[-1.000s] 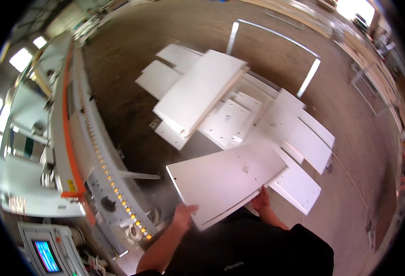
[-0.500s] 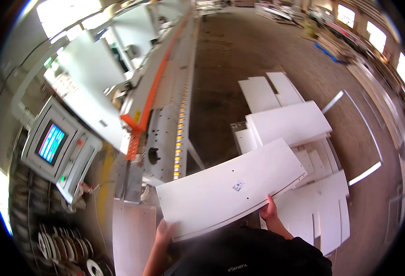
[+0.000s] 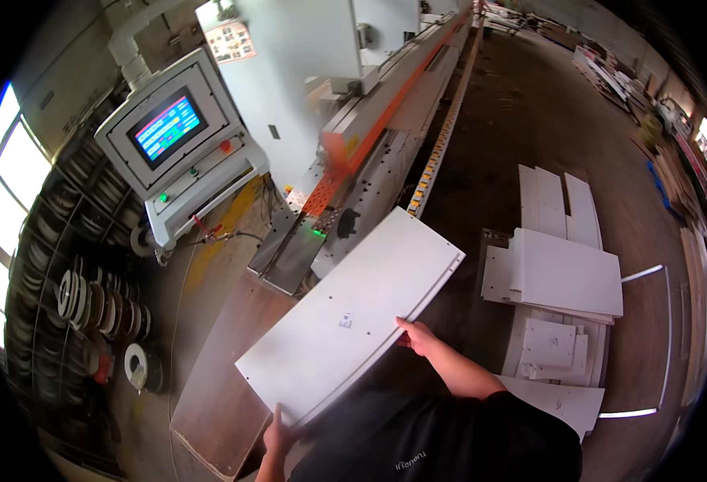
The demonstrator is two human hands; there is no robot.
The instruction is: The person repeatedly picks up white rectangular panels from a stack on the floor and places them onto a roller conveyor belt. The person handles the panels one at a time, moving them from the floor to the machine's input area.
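1. Hands first: the left hand grips the near corner of a long white rectangular board, fingers curled up over its edge, closed on it.
2. The right hand clasps the board's long right edge about halfway along, thumb on top and the fingers under the board, hidden.
3. That white board is carried in the air in front of the person's dark-shirted chest, tilted, its far end pointing up and to the right toward a long grey machine with an orange stripe. A small label sits near the board's middle, and a notch shows at its far corner.
4. Below the board's left side lies a brown flat tabletop that leads to the machine's metal infeed plate; the board hangs over it without visibly touching.
5. A grey control panel with a lit coloured screen stands to the left of the machine, with red and green buttons below the screen.
6. Further left, a dark rack with rolls of edge tape stands against the wall by the bright windows.
7. On the floor to the right, well apart from the carried board, a stack of white flat panels rests on a low cart with a white metal frame, smaller white pieces lying on its near part.
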